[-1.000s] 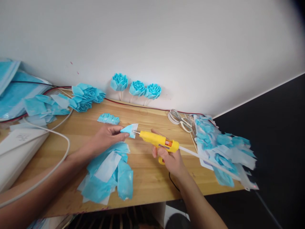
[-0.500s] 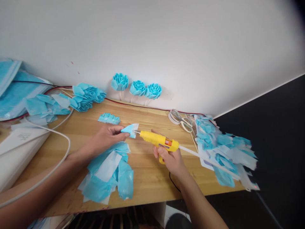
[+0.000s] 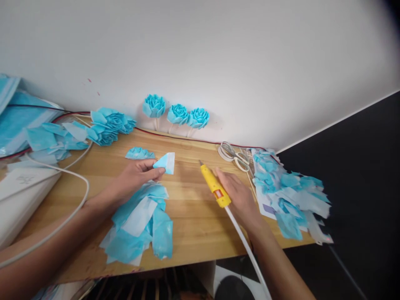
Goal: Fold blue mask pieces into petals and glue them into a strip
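Note:
My left hand point(image 3: 142, 171) pinches a folded blue and white fabric piece point(image 3: 165, 163) between thumb and fingers, its white edge turned to the right. In my right hand point(image 3: 239, 196) is a yellow hot glue gun point(image 3: 215, 186), its nozzle pointing away and slightly left, apart from the piece. The handle is hidden from view. A long white glue stick point(image 3: 246, 246) runs out of the gun's back end. Below my left hand lies a pile of blue and white fabric pieces point(image 3: 140, 227). Just beyond it rests a pleated blue strip point(image 3: 139, 153).
Three blue fabric flowers point(image 3: 178, 114) on sticks lean at the wall; more flowers point(image 3: 111, 125) lie left of them. Scissors point(image 3: 240, 160) lie at back right beside a scrap heap point(image 3: 289, 193). A white cable point(image 3: 86, 196) crosses my left forearm, near a white box point(image 3: 28, 196).
The glue gun has moved right, off the fabric piece, and swung so its nozzle points away from me. My left hand keeps the piece, shifted slightly left and away.

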`<state>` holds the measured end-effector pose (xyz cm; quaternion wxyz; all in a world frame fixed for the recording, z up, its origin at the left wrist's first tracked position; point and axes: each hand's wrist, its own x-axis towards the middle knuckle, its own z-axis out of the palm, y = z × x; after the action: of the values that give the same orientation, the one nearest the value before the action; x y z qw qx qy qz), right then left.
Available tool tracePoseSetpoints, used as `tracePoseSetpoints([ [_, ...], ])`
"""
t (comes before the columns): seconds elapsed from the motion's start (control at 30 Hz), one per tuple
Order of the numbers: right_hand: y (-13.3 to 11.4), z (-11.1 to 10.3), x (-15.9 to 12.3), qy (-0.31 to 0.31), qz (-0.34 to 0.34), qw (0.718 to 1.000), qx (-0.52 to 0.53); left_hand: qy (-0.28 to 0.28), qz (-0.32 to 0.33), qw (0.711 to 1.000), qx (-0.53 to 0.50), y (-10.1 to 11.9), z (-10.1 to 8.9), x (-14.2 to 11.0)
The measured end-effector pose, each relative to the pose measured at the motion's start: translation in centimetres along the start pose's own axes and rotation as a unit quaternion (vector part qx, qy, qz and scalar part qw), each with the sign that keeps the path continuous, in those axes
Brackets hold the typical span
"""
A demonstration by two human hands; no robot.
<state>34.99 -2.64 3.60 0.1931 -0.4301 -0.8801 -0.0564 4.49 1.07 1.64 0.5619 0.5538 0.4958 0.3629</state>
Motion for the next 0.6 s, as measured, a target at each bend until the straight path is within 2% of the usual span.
tracePoseSetpoints([
  [0.1, 4.4, 0.2, -2.4, -0.112, 0.087, 0.987, -0.079, -0.003, -0.005, 1.000, -0.010, 0.2, 0.1, -0.1],
  [0.17, 7.0, 0.1, -3.9, -0.156, 0.138, 0.974, -0.086, -0.009, -0.010, 1.000, -0.016, 0.4, 0.3, -0.2],
  [0.27, 8.8, -1.2, -4.9, -0.207, 0.161, 0.963, -0.059, -0.016, -0.004, 1.000, -0.017, 0.6, 0.4, -0.3],
  [0.33, 8.2, -2.4, -4.2, -0.205, 0.167, 0.964, -0.032, -0.019, 0.001, 1.000, -0.011, 0.5, 0.5, -0.3],
  [0.43, 4.8, -3.6, -1.3, -0.138, 0.172, 0.974, 0.044, -0.027, -0.009, 1.000, 0.008, 0.4, 0.5, -0.5],
  [0.5, 1.8, -3.4, 1.4, -0.097, 0.160, 0.973, 0.133, -0.031, -0.013, 0.999, 0.019, 0.3, 0.5, -0.6],
  [0.6, -1.8, -1.8, 5.2, -0.044, 0.137, 0.955, 0.259, -0.032, -0.010, 0.999, 0.028, 0.3, 0.6, -0.6],
])
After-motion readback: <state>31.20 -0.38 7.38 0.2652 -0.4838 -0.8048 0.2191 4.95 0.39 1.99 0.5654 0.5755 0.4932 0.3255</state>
